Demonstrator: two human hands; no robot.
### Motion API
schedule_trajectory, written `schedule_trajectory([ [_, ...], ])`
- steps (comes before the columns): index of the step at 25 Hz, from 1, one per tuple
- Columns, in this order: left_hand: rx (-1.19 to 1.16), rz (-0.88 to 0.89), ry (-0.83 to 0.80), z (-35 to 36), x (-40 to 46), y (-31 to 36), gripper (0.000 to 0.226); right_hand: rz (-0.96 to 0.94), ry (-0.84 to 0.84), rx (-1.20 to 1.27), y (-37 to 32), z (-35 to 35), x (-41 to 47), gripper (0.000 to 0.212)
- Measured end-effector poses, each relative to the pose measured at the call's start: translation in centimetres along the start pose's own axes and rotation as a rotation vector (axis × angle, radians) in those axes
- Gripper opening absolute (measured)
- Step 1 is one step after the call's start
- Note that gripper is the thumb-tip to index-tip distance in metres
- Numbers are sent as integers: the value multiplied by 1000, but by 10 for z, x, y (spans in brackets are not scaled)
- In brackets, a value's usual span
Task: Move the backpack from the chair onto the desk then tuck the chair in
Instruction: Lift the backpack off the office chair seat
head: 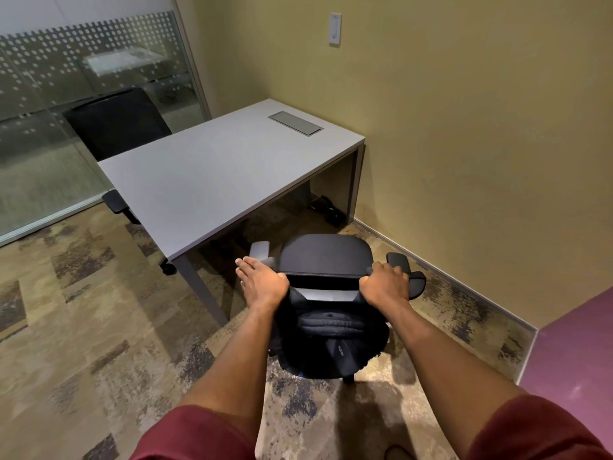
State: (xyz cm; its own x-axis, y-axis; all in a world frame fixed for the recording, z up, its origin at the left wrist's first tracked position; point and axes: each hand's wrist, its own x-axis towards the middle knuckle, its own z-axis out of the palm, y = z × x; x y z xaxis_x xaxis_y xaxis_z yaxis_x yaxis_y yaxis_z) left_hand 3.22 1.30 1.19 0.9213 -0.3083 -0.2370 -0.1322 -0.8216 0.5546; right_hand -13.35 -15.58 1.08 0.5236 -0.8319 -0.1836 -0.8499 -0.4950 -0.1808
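A black office chair (325, 254) stands on the carpet at the near right corner of the grey desk (215, 167), its seat facing the desk's open underside. A black backpack (331, 330) hangs behind the backrest, just below my hands. My right hand (384, 283) is curled around the right end of the backrest's top edge. My left hand (262, 283) lies over the left corner of that edge, thumb on the rim and fingers stretched forward. The desk top carries only a flush metal cable lid (295, 122).
A second black chair (116, 124) sits at the desk's far side, next to a frosted glass partition (49, 94). A yellow wall (464, 144) runs close along the right. A purple surface (570, 360) juts in at the lower right. Dark items (328, 207) lie under the desk.
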Motion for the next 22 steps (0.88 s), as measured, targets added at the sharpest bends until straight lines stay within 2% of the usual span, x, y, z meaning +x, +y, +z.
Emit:
schedule_trajectory([
  [7, -100, -85, 1, -5, 4, -7, 86, 75, 37, 35, 2, 2, 5, 50],
  [10, -128, -92, 50, -2, 1, -10, 85, 200, 75, 56, 4, 6, 0, 64],
  [14, -156, -67, 121, 4, -4, -17, 85, 319, 27, 62, 9, 3, 0, 83],
  [22, -229, -76, 194, 10, -12, -20, 82, 343, 26, 236, 33, -2, 6, 72],
])
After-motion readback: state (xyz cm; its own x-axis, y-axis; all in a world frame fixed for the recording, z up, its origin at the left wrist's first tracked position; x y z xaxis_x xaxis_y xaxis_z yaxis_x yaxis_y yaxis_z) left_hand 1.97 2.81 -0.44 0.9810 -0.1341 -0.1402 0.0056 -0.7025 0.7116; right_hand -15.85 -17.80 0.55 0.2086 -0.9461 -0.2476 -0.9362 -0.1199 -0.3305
